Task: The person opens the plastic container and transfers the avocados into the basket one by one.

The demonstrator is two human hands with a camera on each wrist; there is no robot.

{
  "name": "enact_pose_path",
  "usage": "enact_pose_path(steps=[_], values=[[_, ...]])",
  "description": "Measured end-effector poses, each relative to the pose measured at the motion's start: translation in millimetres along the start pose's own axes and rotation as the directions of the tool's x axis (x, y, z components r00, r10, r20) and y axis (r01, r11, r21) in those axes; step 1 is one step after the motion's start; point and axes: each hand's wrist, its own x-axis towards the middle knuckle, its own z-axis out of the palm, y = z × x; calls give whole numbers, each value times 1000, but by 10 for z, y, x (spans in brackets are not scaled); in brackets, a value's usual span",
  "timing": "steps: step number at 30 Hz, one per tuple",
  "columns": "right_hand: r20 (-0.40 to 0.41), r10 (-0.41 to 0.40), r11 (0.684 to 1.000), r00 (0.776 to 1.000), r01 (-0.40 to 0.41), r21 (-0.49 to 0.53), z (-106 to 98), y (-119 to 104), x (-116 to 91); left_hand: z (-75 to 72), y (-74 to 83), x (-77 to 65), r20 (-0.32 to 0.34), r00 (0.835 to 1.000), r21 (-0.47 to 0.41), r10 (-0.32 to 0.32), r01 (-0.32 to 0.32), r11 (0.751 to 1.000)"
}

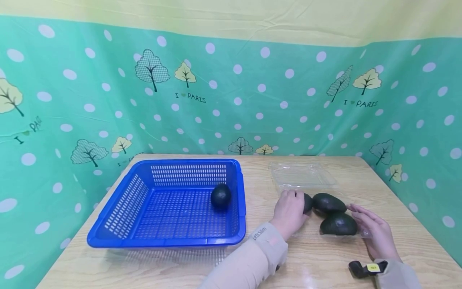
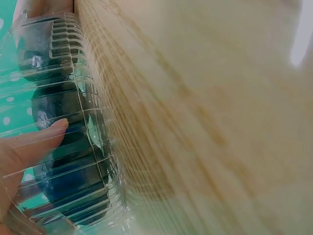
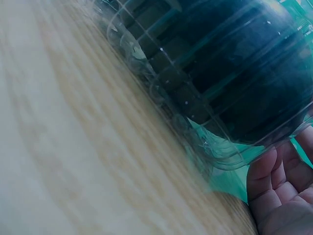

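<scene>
Three dark avocados lie in a clear plastic clamshell box at the right of the table. My left hand reaches over the box's left end and grips the leftmost avocado, which it partly covers. Beside that one lie a rear avocado and a front avocado. In the left wrist view the thumb shows against the dark fruit. My right hand holds the box's right edge; in the right wrist view its curled fingers meet the clear rim.
A blue plastic basket stands on the left of the wooden table, with one avocado at its right side. The clear box lid lies opened backward behind the box. A green patterned cloth hangs around the table's back and sides.
</scene>
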Motion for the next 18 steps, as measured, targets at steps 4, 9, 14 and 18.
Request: enact_pose_path(steps=[4, 9, 14, 18], values=[[-3, 0, 1000, 1000, 0, -10, 3, -1, -2, 11, 3, 4, 2, 1000, 27, 6, -6, 1000], [-3, -4, 1000, 1000, 3, -21, 4, 0, -5, 23, 9, 16, 32, 999, 48, 0, -1, 999], [-3, -1, 1000, 1000, 1, -20, 1, 3, -2, 28, 13, 21, 37, 999, 57, -1, -1, 998], [-9, 2, 1000, 1000, -2, -26, -3, 7, -2, 38, 12, 20, 30, 1000, 37, -2, 1, 999]])
